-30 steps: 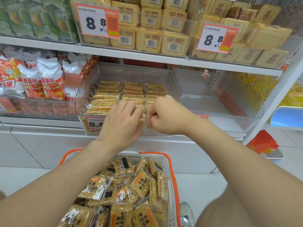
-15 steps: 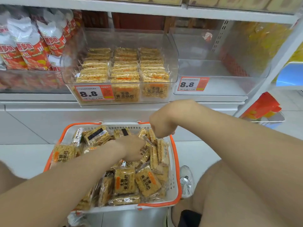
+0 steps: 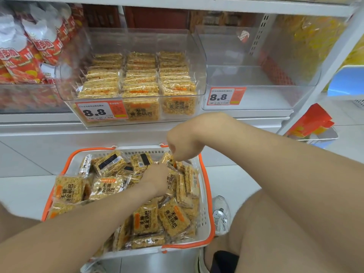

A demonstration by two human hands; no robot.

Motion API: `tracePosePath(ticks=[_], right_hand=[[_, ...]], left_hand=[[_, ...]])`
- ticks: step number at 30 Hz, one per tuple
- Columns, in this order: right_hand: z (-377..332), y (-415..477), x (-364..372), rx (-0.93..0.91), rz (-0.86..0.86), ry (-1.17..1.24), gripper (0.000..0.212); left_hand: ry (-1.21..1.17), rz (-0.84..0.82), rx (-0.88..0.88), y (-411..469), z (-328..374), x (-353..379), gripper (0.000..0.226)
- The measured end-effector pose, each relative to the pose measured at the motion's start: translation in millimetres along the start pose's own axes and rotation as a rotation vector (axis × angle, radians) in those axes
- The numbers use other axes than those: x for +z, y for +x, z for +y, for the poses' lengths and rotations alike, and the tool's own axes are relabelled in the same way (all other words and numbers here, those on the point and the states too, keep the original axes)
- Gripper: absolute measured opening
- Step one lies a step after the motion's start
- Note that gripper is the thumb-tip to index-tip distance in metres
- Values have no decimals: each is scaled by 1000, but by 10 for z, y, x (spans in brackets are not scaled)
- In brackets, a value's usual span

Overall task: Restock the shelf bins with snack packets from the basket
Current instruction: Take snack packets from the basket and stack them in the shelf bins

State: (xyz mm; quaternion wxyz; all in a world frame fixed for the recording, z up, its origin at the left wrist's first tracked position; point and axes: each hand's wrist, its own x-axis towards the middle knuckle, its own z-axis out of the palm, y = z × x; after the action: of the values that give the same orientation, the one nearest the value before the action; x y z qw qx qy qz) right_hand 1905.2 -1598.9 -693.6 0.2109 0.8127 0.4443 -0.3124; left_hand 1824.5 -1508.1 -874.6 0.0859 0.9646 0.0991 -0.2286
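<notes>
both hands are down in the basket (image 3: 203, 215) of snack packets (image 3: 145, 219), just below the shelf bin (image 3: 197, 62) with its three rows of the same packets; the right hand (image 3: 181, 146) is curled, fingertips pinching the top edge of an upright packet (image 3: 167, 158), while the left hand (image 3: 155, 178) is pushed in among the packets, fingers hidden, so i cannot tell whether it has closed on anything. better, i'd judge, to gather a few packets face to face, squared between fingers and thumb, not by the seal alone; then they should slot into a row, labels forward, without toppling those already standing.
</notes>
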Motion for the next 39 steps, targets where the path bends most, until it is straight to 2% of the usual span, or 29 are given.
tracePosePath(ticks=[5, 7, 10, 12, 15, 18, 21, 23, 26, 30, 34, 39], right_hand=[[-5, -51, -32, -14, 25, 24, 34], [-26, -75, -42, -12, 34, 25, 34], [-69, -93, -37, -5, 36, 22, 33], [-100, -84, -24, 0, 33, 25, 32], [-129, -82, -8, 14, 29, 22, 33], [-138, -106, -15, 13, 20, 21, 29], [-113, -144, -63, 16, 28, 23, 28], [-79, -175, -98, 48, 47, 17, 26], [-12, -274, -140, 151, 131, -13, 19], [116, -445, -205, 235, 225, 36, 19], [164, -564, -271, 193, 245, 100, 31], [203, -656, -364, 157, 473, 411, 18]], left_hand=[[-110, 9, -24, -70, 23, 26, 5], [-246, -10, -43, -47, 10, 39, 22], [-453, -11, -28, -6, -22, 61, 13], [-524, -41, -3, -7, -32, 66, 32], [-453, 29, 40, -15, -29, 84, 24], [-408, 81, 46, -16, -21, 30, 32], [-424, 148, 25, -37, -45, -187, 30], [-458, 202, 81, -62, -102, -395, 29], [-492, 196, 256, -138, -187, -745, 45], [-596, 235, 425, -341, -190, -1148, 36], [-727, 399, 583, -608, -145, -1466, 25], [-860, 623, 598, -733, -241, -1727, 24]])
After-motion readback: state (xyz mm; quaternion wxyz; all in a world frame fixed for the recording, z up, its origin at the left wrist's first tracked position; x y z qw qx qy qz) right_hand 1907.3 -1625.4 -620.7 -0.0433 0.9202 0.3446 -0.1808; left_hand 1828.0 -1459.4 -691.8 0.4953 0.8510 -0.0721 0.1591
